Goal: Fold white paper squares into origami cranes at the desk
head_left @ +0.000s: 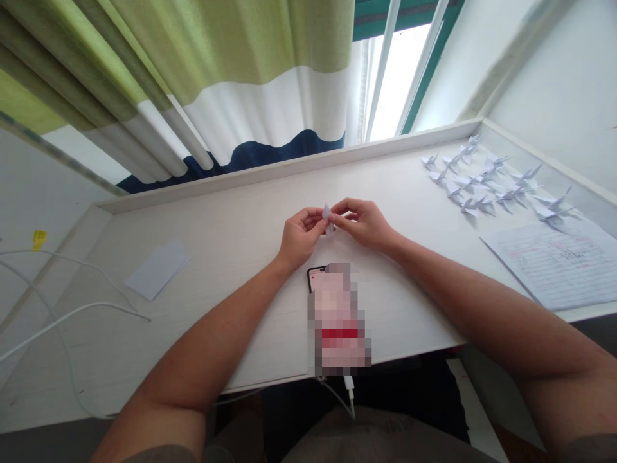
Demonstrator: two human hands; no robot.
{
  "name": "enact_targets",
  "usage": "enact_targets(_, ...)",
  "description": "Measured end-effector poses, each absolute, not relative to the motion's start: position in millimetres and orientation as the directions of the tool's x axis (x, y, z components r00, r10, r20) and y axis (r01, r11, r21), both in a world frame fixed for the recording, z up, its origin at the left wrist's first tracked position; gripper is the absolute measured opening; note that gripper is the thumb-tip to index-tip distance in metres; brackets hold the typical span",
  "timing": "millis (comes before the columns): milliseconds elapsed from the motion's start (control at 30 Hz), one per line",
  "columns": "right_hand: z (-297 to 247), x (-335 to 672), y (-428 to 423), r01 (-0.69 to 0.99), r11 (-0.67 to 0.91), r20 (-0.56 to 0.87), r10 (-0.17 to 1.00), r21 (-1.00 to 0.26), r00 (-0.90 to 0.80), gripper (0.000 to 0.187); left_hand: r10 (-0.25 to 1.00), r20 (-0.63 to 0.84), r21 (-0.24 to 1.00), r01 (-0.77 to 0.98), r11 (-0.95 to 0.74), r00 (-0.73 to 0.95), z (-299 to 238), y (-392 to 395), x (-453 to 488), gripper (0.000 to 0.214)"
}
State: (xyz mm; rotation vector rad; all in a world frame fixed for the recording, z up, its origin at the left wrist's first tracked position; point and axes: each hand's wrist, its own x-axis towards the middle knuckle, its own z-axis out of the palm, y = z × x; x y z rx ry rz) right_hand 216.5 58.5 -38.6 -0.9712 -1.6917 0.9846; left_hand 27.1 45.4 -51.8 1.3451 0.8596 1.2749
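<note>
A small folded piece of white paper (328, 220), pointed at top and bottom, is held upright over the middle of the desk. My left hand (302, 236) pinches it from the left between thumb and fingers. From the other side, my right hand (362, 222) grips its right edge with thumb and forefinger. The fingers cover part of the folds. Just below my hands, a phone (314, 283) lies on the desk with its screen blurred out. Several folded white paper cranes (482, 177) stand in rows at the far right.
The white desk (231, 231) has a raised rim at the back. A stack of white paper (158, 267) lies at left, near white cables (77, 316). A written sheet (554, 267) is at right. A charging cable (349, 386) runs from the phone over the front edge. Curtains (270, 77) hang behind.
</note>
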Motion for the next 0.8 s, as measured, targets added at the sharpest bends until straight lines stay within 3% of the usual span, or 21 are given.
enact_targets(300,-43.1,215.5,61.4,0.156,0.348,0.306,0.921,-0.924,-0.241,0.039,0.962,0.207,0.971,-0.159,-0.180,0.176,-45.6,43.0,25.4,0.029)
enact_targets(800,-36.9,216.8,55.8,0.192,0.451,0.382,0.871,-0.872,-0.309,0.033,0.971,0.199,0.967,-0.186,-0.173,0.135,-50.4,46.1,26.0,0.045)
